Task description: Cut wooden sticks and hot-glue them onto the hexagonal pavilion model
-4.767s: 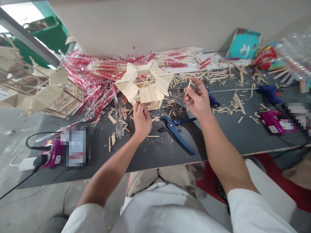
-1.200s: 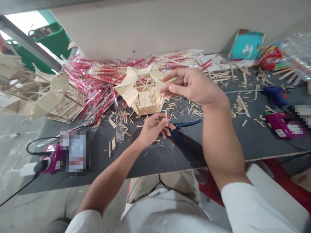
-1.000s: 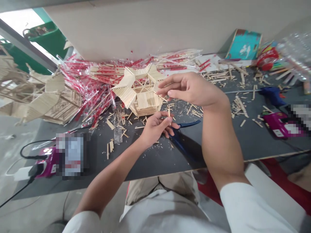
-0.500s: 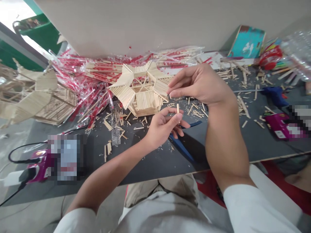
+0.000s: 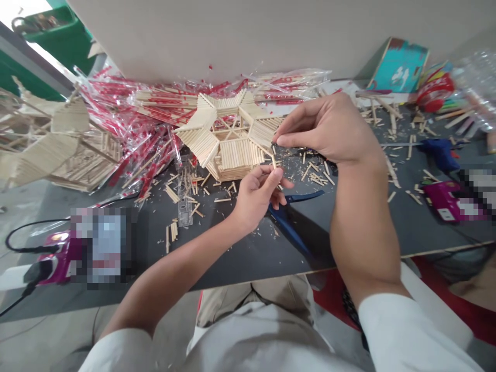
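My left hand [image 5: 259,194] pinches a short wooden stick [image 5: 274,161] between thumb and forefinger, its free end pointing up. Just above it, my right hand [image 5: 315,129] has its thumb and forefinger pressed together; whatever lies at the fingertips is too small to name. Both hands are by the right side of a star-shaped model of glued sticks [image 5: 236,155], with slatted flaps around an open middle. Blue-handled scissors [image 5: 290,230] lie on the table below my left hand, partly in shadow.
Red-and-clear wrappers with sticks [image 5: 127,113] pile up behind. Another stick model [image 5: 50,139] stands left. A clear ruler [image 5: 185,204], stick offcuts [image 5: 315,178], a blue glue gun [image 5: 439,153] and purple power strips [image 5: 445,201] lie on the dark table [image 5: 232,258].
My left hand has tilted the short stick and shifted slightly left. My right hand has moved a little up and right, its fingers still pinched. The camera view has shifted slightly.
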`<state>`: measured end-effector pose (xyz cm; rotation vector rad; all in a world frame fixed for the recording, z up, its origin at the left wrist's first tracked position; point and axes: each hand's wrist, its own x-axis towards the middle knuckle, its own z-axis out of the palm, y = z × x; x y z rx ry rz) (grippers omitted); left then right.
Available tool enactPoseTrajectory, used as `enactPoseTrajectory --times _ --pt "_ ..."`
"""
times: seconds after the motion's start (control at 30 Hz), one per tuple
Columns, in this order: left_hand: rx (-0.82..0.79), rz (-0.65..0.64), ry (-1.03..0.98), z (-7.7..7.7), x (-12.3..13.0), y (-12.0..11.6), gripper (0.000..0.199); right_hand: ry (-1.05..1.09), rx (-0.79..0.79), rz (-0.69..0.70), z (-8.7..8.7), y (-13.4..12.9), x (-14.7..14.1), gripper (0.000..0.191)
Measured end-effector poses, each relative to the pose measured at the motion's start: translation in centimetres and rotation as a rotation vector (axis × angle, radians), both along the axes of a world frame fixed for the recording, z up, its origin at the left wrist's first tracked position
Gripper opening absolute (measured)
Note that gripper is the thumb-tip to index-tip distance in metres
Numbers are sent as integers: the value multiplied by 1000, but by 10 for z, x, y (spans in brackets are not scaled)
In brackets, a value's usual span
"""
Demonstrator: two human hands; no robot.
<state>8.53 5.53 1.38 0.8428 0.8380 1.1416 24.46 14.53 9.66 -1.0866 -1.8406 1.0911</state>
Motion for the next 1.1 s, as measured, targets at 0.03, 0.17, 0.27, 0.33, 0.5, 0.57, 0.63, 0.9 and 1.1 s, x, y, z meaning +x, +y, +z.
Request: enactPoseTrajectory --times 0.03,0.17,0.27,0.33,0.5,0.57,0.63,0.9,1.1 --pt "-12 -18 -25 1 -2 1 32 -4 7 -10 0 0 -1 19" --pt "-66 -59 -100 1 -6 2 30 -18 -8 -32 1 -1 -5 18" --pt "-96 -64 -142 -1 -4 2 31 -10 -21 -47 3 -3 -8 20" --pt "-102 -64 -160 -3 -4 2 32 -9 -12 -53 3 -3 -8 22" --pt "-99 -43 -174 -9 -4 4 35 -34 8 -98 1 -1 -3 25" --pt "-95 -39 -169 -11 -4 5 34 -44 27 -117 1 0 -2 21" --pt "-103 -30 -150 -11 -4 6 33 -48 29 -109 0 0 0 17" --pt "-107 1 -157 -11 -4 9 31 -64 -21 -38 -4 0 0 13" --pt "-74 0 -118 -17 -7 8 31 -112 7 -22 -5 0 -7 10"
